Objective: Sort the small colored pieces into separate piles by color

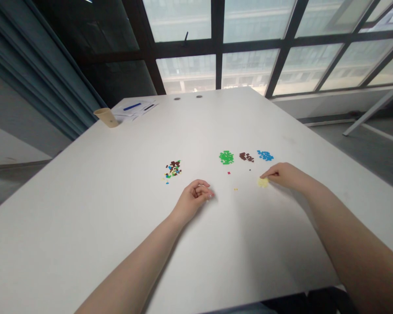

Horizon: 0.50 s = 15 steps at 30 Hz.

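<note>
My right hand (283,174) reaches in from the right, its fingertips drawn together at the upper edge of a pile of small pale yellow pieces (263,183). Whatever those fingertips hold is too small to make out. My left hand (195,197) rests near the middle of the table with curled fingers, the thumb close to them. A tiny reddish spot shows at its fingertips, and I cannot tell whether it is a piece. Left of that hand lies a mixed heap of small colored pieces (173,168). Beyond my hands are green pieces (226,158), brown pieces (246,157) and blue pieces (265,155) in separate piles.
A single red piece (229,173), a tiny dark piece (249,170) and small orange-yellow pieces (236,189) lie between the piles and my hands. A tan cup (106,117) stands tilted-looking at the table's left edge, beside papers (136,112) with a blue pen (132,106).
</note>
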Each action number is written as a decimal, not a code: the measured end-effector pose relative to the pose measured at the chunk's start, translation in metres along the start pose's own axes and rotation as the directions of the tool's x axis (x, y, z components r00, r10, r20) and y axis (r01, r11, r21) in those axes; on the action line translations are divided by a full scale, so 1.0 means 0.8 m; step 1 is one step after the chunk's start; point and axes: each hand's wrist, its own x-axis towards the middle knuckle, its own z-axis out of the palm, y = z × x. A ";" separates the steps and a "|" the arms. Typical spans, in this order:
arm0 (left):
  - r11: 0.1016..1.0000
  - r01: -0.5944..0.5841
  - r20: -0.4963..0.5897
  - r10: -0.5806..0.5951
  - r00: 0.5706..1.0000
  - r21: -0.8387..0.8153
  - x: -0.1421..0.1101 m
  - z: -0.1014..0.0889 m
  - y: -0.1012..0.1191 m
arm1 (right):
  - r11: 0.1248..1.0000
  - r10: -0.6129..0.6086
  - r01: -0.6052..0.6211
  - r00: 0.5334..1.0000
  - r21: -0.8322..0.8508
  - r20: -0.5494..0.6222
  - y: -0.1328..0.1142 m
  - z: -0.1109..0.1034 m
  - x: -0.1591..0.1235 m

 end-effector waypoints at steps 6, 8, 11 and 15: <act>1.000 0.006 0.003 -0.006 1.000 -0.003 -0.001 0.000 0.001 | 1.000 0.003 -0.003 1.000 -0.005 -0.022 -0.004 -0.004 -0.003; 1.000 0.007 0.001 -0.007 1.000 -0.003 -0.002 0.000 0.001 | 1.000 0.005 -0.005 1.000 0.008 -0.021 -0.003 -0.003 -0.002; 1.000 0.009 -0.007 -0.009 1.000 0.016 -0.002 0.001 0.001 | 1.000 -0.014 0.014 1.000 0.011 -0.018 -0.002 -0.001 -0.002; 1.000 0.013 -0.002 -0.013 1.000 0.023 -0.002 0.002 0.002 | 1.000 0.006 -0.006 1.000 -0.005 0.006 -0.001 0.000 -0.001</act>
